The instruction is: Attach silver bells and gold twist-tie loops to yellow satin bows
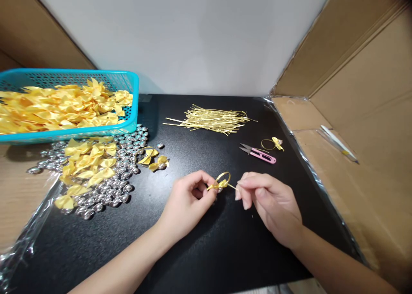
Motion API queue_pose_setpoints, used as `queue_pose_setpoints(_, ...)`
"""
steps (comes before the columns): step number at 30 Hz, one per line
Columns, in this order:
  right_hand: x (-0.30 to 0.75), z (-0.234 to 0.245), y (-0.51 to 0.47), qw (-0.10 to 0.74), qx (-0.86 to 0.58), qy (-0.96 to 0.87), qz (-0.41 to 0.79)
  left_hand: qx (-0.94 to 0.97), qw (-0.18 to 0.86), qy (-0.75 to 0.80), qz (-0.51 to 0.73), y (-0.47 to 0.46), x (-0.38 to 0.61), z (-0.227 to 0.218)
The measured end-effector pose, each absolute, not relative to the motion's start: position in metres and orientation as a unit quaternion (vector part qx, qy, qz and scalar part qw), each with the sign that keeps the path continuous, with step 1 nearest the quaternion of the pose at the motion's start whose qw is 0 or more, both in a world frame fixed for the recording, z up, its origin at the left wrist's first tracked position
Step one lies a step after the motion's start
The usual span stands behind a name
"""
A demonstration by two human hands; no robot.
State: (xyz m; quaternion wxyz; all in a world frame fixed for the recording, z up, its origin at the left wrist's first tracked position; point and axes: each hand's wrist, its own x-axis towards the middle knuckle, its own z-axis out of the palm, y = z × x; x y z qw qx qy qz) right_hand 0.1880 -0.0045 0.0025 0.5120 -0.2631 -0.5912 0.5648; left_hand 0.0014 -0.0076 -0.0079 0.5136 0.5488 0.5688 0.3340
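My left hand (189, 197) is closed in a pinch on a small yellow ribbon bow with a gold wire loop (222, 182), held just above the black table mat (206, 242). My right hand (268, 201) is closed too, its fingertips pinching the free end of the gold wire at the bow's right side. The two hands sit close together near the middle of the mat. A bundle of gold wire ties (214, 120) lies farther back.
A teal basket (128, 77) full of yellow bows stands at the back left. Loose yellow bows (88, 161) and silver beads (124, 174) lie in front of it. Pink thread snips (260, 153) and a finished bow with loop (273, 143) lie right. Cardboard walls (363, 113) flank the table.
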Motion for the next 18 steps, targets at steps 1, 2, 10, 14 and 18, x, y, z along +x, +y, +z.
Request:
queue_pose_setpoints(1,0.188,0.002,-0.004,0.512,-0.27,-0.592,0.561,0.533,0.534,0.562,0.339,-0.007,0.002,-0.007)
queue_pose_setpoints(2,0.188,0.0,-0.003,0.513,-0.277,-0.592,0.557,0.516,0.555,0.554,0.344,-0.006,0.002,-0.007)
queue_pose_setpoints(10,0.193,-0.007,-0.001,0.513,-0.348,-0.572,0.537,0.376,0.684,0.51,0.362,-0.003,0.0,-0.003)
queue_pose_setpoints(14,0.19,-0.001,0.003,0.475,-0.401,-0.58,0.526,0.341,0.719,0.482,0.366,-0.003,0.0,-0.002)
queue_pose_setpoints(18,0.187,0.005,0.005,0.425,-0.449,-0.627,0.475,0.337,0.724,0.469,0.376,-0.004,-0.001,-0.003)
